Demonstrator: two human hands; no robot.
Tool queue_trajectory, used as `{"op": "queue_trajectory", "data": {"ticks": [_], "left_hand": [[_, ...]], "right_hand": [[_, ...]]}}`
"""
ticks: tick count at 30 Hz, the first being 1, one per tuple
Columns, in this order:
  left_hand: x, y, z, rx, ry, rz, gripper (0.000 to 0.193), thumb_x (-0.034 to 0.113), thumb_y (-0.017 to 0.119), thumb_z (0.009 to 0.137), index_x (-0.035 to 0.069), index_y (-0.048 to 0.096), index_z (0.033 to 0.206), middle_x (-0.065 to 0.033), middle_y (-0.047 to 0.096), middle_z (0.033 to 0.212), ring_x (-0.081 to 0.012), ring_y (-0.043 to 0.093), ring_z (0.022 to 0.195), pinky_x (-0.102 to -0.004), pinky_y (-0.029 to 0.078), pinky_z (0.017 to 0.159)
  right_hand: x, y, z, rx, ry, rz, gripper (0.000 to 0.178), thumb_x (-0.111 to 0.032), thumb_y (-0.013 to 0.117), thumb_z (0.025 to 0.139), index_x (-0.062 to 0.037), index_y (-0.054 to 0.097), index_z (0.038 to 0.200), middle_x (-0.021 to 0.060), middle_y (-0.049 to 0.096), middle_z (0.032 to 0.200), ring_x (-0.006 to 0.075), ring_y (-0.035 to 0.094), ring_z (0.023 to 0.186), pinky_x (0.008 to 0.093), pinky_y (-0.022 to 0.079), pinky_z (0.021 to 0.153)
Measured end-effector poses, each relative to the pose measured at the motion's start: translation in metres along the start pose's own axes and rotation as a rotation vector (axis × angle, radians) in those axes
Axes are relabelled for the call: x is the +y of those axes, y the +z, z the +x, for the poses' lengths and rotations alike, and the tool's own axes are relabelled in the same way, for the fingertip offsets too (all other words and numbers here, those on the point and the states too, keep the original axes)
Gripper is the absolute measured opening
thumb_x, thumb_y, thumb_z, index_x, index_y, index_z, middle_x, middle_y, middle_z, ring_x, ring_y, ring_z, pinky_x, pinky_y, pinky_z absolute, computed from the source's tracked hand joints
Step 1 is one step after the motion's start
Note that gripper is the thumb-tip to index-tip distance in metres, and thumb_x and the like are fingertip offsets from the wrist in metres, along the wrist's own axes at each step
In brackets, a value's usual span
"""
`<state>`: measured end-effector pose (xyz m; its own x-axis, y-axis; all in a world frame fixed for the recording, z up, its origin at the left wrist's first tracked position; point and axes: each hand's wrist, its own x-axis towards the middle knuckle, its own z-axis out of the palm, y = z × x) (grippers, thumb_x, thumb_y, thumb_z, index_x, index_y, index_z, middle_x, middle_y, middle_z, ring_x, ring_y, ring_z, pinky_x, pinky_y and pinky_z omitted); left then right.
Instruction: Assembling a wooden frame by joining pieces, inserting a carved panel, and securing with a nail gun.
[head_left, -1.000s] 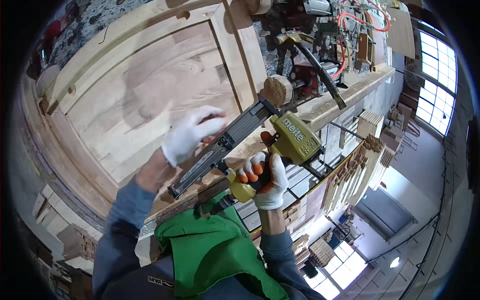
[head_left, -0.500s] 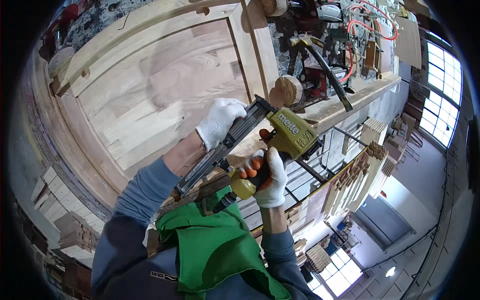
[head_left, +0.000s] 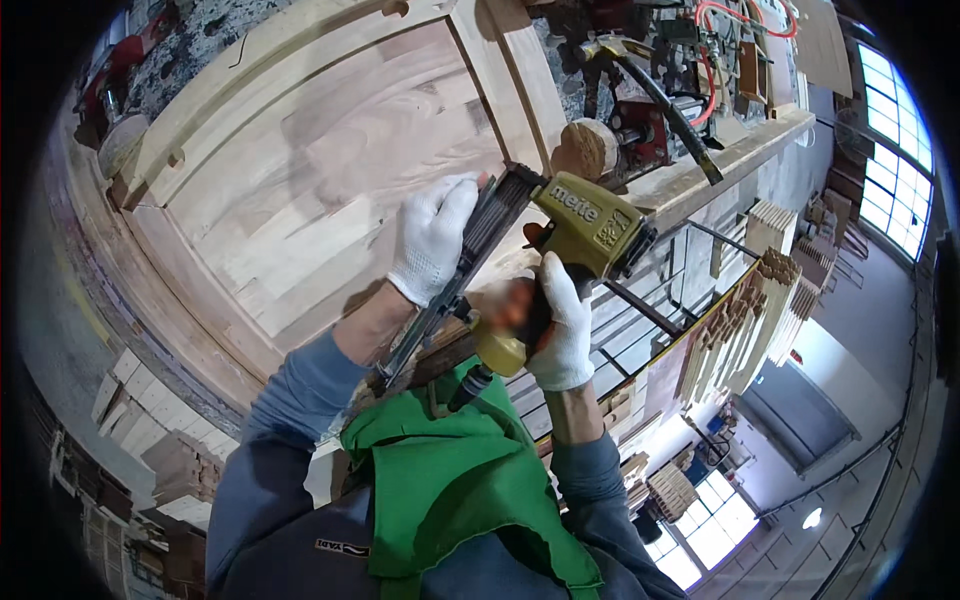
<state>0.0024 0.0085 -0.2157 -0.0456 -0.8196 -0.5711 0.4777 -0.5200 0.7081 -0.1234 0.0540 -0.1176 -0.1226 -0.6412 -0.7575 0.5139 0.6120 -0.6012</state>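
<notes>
Right hand (head_left: 562, 325) in a white glove, closed tight around the handle of an olive-yellow nail gun (head_left: 585, 225) — grip clamped on it, fingers wrapped from the far side. Gun held in the air above the near edge of a big pale wooden panel (head_left: 300, 190), body up and to the right, long dark magazine (head_left: 440, 290) slanting down and left toward the chest. Left hand (head_left: 432, 240), also in a white glove, laid over the upper part of that magazine, fingers curled against its side; grip closed on the magazine, though how firmly cannot be told. A hose fitting at the bottom of the handle, just above a green apron (head_left: 450, 490). Panel framed by thicker wooden rails, lying flat on the table (head_left: 720, 170) — its far edge close to a round wooden mallet head (head_left: 585, 150). Red hoses (head_left: 715, 60) and dark tools beyond. Stacks of small wooden slats (head_left: 760, 300) to the right, lower down.
</notes>
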Motion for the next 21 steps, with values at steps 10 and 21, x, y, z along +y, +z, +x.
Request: {"op": "queue_trajectory", "data": {"ticks": [10, 21], "left_hand": [[0.025, -0.023, 0.032, -0.24, 0.016, 0.283, 0.025, -0.009, 0.062, 0.082, -0.002, 0.078, 0.101, -0.0134, 0.07, 0.12, -0.0213, 0.068, 0.108, -0.0298, 0.052, 0.095], [0.042, -0.013, 0.071, -0.819, 0.574, 0.905, 0.032, -0.015, 0.067, 0.067, 0.011, 0.078, 0.081, -0.0126, 0.04, 0.156, -0.0303, 0.046, 0.139, -0.0413, 0.043, 0.11]], "right_hand": [[0.003, 0.0, -0.005, -0.003, -0.019, 0.171, 0.037, -0.022, 0.064, 0.101, -0.0047, 0.055, 0.133, 0.0074, 0.056, 0.069, 0.0155, 0.054, 0.052, 0.0315, 0.051, 0.051], [0.004, -0.012, -0.011, -0.01, 0.044, 0.195, 0.039, -0.025, 0.064, 0.102, -0.0051, 0.055, 0.135, 0.0071, 0.06, 0.071, 0.0143, 0.056, 0.054, 0.0304, 0.052, 0.052]]}}
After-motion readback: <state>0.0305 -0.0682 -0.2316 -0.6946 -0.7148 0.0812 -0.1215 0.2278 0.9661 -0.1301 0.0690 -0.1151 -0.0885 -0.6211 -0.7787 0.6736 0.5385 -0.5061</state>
